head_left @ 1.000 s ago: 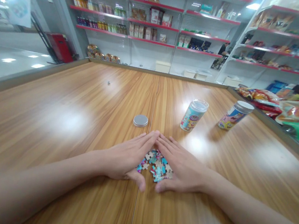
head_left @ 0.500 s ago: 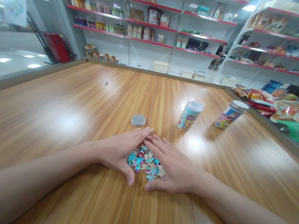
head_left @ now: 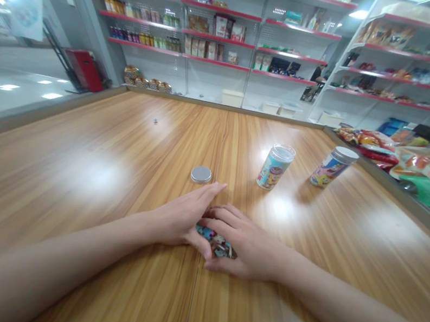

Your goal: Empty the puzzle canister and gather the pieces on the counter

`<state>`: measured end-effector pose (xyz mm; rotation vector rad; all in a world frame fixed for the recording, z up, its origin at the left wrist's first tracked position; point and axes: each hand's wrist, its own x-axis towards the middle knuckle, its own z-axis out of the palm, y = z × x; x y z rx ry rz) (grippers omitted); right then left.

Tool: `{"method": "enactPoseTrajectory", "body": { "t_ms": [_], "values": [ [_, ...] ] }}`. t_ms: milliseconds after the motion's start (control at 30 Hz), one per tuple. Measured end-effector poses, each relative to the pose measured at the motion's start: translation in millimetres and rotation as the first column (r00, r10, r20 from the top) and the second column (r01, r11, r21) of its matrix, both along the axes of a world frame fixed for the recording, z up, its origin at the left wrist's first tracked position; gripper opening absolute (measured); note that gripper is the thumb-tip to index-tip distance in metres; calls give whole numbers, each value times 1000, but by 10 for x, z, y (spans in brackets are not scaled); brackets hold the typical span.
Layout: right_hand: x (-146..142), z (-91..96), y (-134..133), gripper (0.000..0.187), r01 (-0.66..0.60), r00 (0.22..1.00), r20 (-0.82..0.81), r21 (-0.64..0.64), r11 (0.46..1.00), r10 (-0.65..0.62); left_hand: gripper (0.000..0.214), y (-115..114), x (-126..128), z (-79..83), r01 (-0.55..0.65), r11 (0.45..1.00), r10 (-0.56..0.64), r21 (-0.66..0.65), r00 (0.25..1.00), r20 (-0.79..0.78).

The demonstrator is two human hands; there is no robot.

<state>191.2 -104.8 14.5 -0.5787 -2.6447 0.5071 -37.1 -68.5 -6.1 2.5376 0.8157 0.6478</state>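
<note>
A small heap of jigsaw puzzle pieces (head_left: 221, 245), blue and tan, lies on the wooden table between my hands. My left hand (head_left: 189, 217) walls in its left side, fingers stretched out together and thumb across the front. From the right, my right hand (head_left: 243, 240) curves over the heap with bent fingers, its thumb tip close to the left thumb. Both hands are cupped around the pieces rather than gripping them, and they hide part of the heap. Just beyond the left fingertips a round silver lid (head_left: 201, 174) rests flat.
An uncapped clear can with a cartoon print (head_left: 275, 167) stands behind my right hand. Farther right is a similar can with its silver lid on (head_left: 333, 167). A tiny object (head_left: 155, 121) lies far left. Snack bags (head_left: 424, 163) sit past the right edge; stocked shelves (head_left: 219, 35) line the back.
My hands have drawn closer together, squeezing the puzzle pieces into a tighter heap. The right fingers have bent and pulled back from the left fingertips, and the thumbs now nearly meet.
</note>
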Motion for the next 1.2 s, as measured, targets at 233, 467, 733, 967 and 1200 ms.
{"method": "enactPoseTrajectory", "body": {
  "t_ms": [233,467,733,967,1200],
  "values": [
    [36,-48,12,46,38,999,-23,5,999,-38,66,77,-59,84,2,980,28,201,989,-146],
    [36,-68,12,41,96,995,1,52,994,-96,61,17,-22,68,115,976,-89,187,985,-146],
    [27,-60,18,38,116,992,33,67,991,-118,50,-2,-16,65,170,978,-152,119,978,-145],
    [45,-114,23,29,163,987,1,62,985,-163,40,-23,3,80,149,988,-143,39,982,-127],
    [57,-152,48,22,190,979,-96,85,978,-181,20,-78,-2,162,169,985,-170,-14,982,-78]
  ]
}}
